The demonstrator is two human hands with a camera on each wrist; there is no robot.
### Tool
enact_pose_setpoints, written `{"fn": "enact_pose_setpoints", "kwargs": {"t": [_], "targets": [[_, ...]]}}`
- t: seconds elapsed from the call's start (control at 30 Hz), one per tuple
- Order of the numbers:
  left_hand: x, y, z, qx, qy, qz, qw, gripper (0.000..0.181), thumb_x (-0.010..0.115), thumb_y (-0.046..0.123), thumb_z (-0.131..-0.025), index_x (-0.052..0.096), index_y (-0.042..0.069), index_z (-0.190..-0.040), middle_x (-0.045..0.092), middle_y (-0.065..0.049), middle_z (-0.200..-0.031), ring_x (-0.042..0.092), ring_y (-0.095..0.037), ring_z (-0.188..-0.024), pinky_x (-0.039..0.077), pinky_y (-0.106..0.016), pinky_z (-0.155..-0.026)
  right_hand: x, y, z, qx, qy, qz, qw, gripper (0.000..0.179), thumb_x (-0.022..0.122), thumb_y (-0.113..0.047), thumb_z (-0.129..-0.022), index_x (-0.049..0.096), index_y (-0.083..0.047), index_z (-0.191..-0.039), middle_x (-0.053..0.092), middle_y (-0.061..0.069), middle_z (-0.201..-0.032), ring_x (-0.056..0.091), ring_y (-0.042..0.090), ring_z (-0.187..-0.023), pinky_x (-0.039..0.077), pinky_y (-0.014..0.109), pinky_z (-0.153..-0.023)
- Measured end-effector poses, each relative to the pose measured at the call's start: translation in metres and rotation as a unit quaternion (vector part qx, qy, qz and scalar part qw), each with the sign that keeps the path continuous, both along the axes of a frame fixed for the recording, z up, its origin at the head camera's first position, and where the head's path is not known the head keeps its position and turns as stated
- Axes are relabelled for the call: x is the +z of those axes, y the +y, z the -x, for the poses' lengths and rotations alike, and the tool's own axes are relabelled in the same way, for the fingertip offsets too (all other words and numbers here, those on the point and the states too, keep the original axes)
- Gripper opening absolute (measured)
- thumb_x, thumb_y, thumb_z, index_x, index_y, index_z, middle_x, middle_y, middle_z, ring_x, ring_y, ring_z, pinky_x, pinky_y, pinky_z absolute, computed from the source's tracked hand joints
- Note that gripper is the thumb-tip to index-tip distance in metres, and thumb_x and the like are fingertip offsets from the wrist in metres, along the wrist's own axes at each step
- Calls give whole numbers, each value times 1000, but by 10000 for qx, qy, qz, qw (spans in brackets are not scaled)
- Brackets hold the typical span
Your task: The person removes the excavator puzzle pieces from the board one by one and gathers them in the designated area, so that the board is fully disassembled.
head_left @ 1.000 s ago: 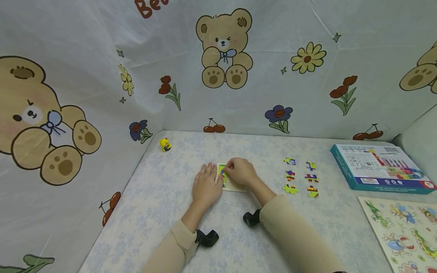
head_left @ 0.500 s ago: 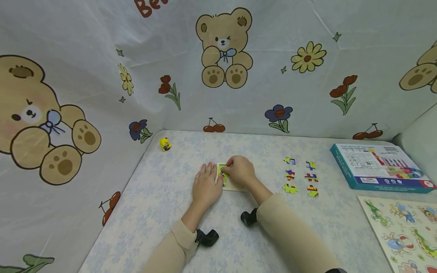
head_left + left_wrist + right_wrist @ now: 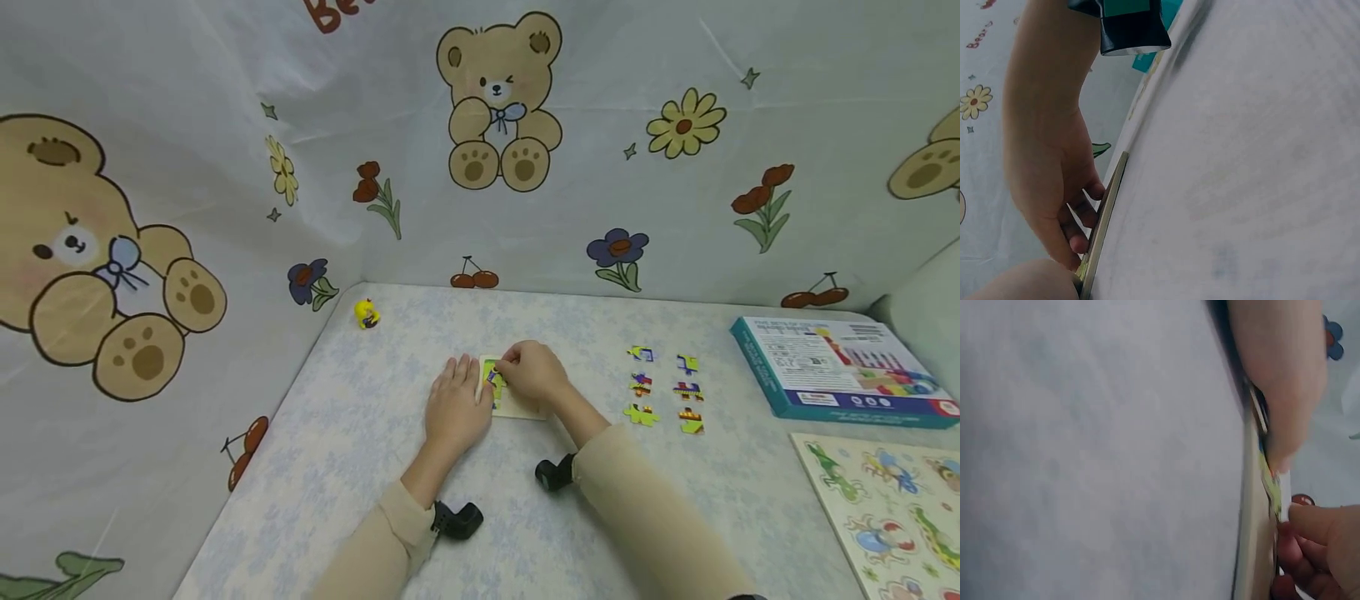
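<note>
A small pale puzzle board (image 3: pixel 521 408) lies on the table in the head view, with green and purple pieces (image 3: pixel 492 392) along its left side. My left hand (image 3: pixel 456 410) rests flat at the board's left edge, fingers stretched out and thumb on the board. My right hand (image 3: pixel 534 372) bends over the board from the right. In the right wrist view, that hand's thumb and forefinger (image 3: pixel 1300 519) pinch the end of a green puzzle piece (image 3: pixel 1270 487) at the board's surface. The left wrist view shows the board (image 3: pixel 1109 209) edge-on, the right hand (image 3: pixel 1054 162) beside it.
Several loose puzzle pieces (image 3: pixel 641 414) lie in two columns right of the board. A teal-edged box (image 3: pixel 832 367) and an insect picture board (image 3: pixel 825 467) lie at the far right. A yellow toy figure (image 3: pixel 366 314) stands at the back left.
The right hand has shifted slightly up and right over the board, its fingers still at the green and purple pieces. The left hand stays in place. The head view has tilted a little.
</note>
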State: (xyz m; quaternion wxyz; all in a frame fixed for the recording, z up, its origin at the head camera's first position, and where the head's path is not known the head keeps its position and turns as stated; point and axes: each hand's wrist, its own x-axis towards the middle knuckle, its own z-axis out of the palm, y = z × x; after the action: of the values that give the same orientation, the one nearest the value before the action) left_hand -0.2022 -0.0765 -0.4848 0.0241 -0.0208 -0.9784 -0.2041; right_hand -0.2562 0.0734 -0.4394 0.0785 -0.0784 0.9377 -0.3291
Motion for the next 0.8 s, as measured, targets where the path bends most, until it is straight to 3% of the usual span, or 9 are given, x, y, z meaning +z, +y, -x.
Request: {"fn": "enact_pose_setpoints", "kwargs": {"t": [0.2, 0.8], "targets": [[-1, 0, 2, 7, 19, -14, 10000, 62, 32, 48, -104, 33, 13, -155, 26, -4, -164, 16, -26, -155, 16, -46, -126, -2, 9, 6, 600, -170, 80, 9980, 10, 67, -21, -95, 71, -12, -92, 63, 2, -80, 54, 14, -69, 43, 24, -61], [1, 1, 1, 14, -12, 39, 10000, 63, 33, 48, -104, 34, 13, -155, 26, -4, -164, 16, -25, -155, 16, -46, -126, -8, 11, 10, 882, 52, -44, 9961, 6, 68, -21, -94, 70, -15, -92, 62, -1, -80, 53, 14, -71, 43, 26, -65]]}}
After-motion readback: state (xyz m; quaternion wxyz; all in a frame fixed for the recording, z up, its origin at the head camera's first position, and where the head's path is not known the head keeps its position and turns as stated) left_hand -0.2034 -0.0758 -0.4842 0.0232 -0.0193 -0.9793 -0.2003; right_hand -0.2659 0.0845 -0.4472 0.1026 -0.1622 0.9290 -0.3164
